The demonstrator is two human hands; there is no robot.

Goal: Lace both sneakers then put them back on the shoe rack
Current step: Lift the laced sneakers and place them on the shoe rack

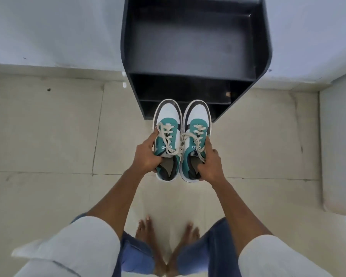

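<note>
Across the top centre of the frame we saw the black shoe rack (196, 47) standing against a pale wall, its side panels curving inward toward the bottom and its upper shelf lying bare and wide between them; a lower shelf edge sat just behind the toes of the shoes. To the left and right of the rack the tiled floor (48, 126) spread open, and at the far right edge of the frame a pale surface cut in. We held both shoes at the middle of the frame, side by side and touching along their inner edges, just in front of the rack's lower opening. Each sneaker's long axis ran up and down the frame, toes toward the rack and heels toward us. Our left hand (147, 154) gripped the left sneaker (168, 124) around its outer side, thumb inside the collar. Our right hand (210, 162) gripped the right sneaker (197, 120) the same way, fingers curled round its outer edge. Both sneakers were white at the toe with a dark band around it, teal over the midfoot and heel, with white soles. Off-white laces (168, 136) crossed through the eyelets of each, and loose loops draped over the tongues. Below, our bare feet (148, 236) stood on the tiles.
</note>
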